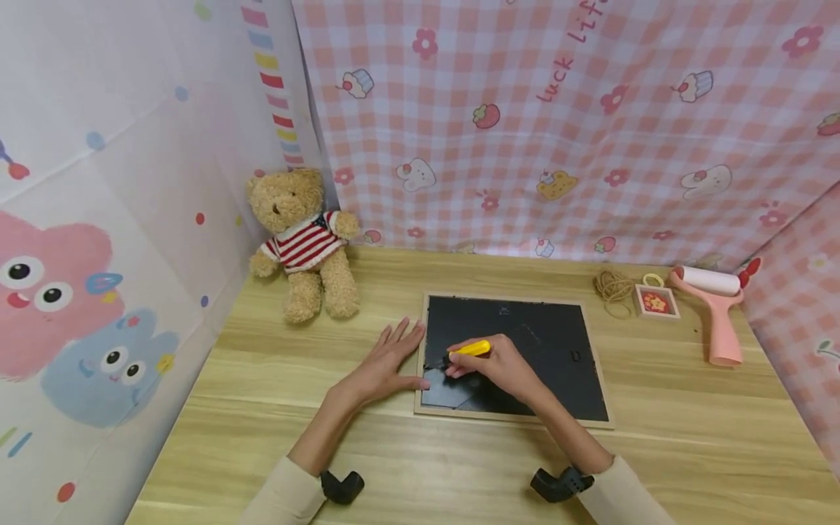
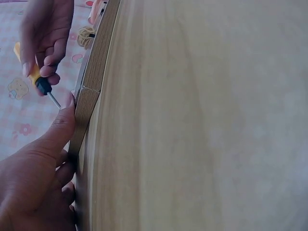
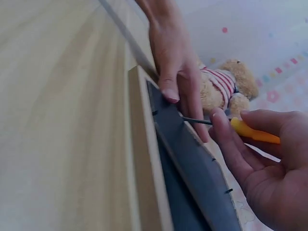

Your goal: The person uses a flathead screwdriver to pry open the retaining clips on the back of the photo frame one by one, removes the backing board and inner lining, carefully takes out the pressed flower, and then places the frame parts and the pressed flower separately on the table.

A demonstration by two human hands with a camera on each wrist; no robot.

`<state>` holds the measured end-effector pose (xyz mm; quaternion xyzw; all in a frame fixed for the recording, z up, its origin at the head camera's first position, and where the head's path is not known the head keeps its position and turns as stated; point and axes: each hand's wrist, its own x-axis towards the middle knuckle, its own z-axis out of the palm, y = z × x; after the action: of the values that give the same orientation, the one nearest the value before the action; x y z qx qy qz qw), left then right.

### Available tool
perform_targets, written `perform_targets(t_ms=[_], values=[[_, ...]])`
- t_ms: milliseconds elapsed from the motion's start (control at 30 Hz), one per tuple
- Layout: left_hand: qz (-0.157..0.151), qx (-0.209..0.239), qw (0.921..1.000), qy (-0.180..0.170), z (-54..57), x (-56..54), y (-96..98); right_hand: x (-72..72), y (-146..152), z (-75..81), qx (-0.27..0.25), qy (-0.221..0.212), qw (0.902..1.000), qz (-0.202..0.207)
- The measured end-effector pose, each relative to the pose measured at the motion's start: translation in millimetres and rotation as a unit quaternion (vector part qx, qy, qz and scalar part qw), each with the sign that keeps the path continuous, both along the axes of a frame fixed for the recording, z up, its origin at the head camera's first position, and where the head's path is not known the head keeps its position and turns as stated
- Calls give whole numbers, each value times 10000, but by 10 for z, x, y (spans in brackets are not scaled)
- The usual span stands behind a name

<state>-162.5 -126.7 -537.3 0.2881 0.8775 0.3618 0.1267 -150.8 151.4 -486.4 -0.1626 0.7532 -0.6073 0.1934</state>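
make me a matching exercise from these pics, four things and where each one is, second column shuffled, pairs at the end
Things:
1. yellow-handled screwdriver
2. tan plush teddy bear
3. pale wooden frame with a black back
4. pink-handled white roller

Places:
A. at the back left of the wood-grain table
B. near the table's right edge
C. held in the right hand
D. touched at its left side by the left hand

Pairs: 1-C, 2-A, 3-D, 4-B

One left hand [image 1: 383, 367] and one right hand [image 1: 504, 367], two sleeves [image 1: 282, 497], two wrist cameras [image 1: 343, 487]. One screwdriver [image 1: 475, 348], one picture frame [image 1: 551, 335], one table [image 1: 459, 470]. One teddy bear [image 1: 304, 248], one bundle of twine [image 1: 613, 285], one square charm [image 1: 656, 302], one roller [image 1: 718, 321]. Two large cartoon creatures [image 1: 72, 255] printed alongside.
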Motion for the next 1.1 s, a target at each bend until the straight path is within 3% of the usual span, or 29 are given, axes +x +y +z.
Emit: perform_targets(t_ms=[100,200,300,400,567,767,900,1100], values=[[-5,52,10000,-34,-5,14,-8,70,-6,-46,8,109,9999,-114],[-25,66,9999,-104,-2,31,-25,156,-54,-51,235,605,9978,-145],[-33,138,9998,-122,8,43,-41,181,-145,30,673,1274,9895,100],[-5,171,9998,-58,1,39,-41,99,-235,152,987,1677,9797,483],[10,79,10000,33,-20,30,-10,-93,-280,272,1083,1370,9809,854],[41,1,10000,-79,-32,19,2,-168,-311,311,1153,1209,9802,1060],[75,4,9999,-113,-20,5,-4,-184,-392,360,1494,1622,9680,1196],[18,104,9998,-146,-3,-6,8,-186,-547,474,2079,2294,9404,1405]])
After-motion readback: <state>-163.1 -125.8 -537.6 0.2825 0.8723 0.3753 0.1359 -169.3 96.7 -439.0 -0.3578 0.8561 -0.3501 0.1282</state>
